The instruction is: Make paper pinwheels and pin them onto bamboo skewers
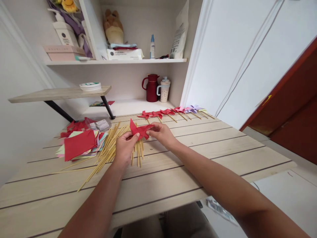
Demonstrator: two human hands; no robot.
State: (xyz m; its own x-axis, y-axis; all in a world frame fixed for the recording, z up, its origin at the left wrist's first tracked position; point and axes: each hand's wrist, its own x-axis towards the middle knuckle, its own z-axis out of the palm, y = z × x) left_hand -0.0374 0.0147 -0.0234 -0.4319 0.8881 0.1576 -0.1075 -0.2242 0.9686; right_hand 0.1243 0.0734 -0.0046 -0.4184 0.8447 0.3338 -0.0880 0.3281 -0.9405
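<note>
Head cam, looking down at a pale wooden plank table. Both hands meet over its middle on one folded red paper piece, partly shaped like a pinwheel, held just above the tabletop.

Left hand: fingers curled, thumb and fingertips pinching the near-left edge of the red piece. I read that as the steadying grip.

Right hand: fingers drawn together, tips nipping the right corner of the same piece. Looks like the working grip, folding or tucking a flap. I can't tell whether a stick is attached yet; the hands hide the underside.

Directly under the hands, and fanning out to the left, lies a loose spread of thin bamboo skewers, within easy reach of the left hand. Further left sits a stack of square coloured paper sheets, red on top, with pastel edges showing beneath. Stock sits on one side, sticks in the centre.

Along the far table edge lies a row of paper pinwheels on sticks, mostly red, with purple ones at the right end, well apart from the hands. Probably parked there to keep them from getting crushed.

On the ledge behind stand a dark red jug and a speckled lidded cup, touching or nearly so.
</note>
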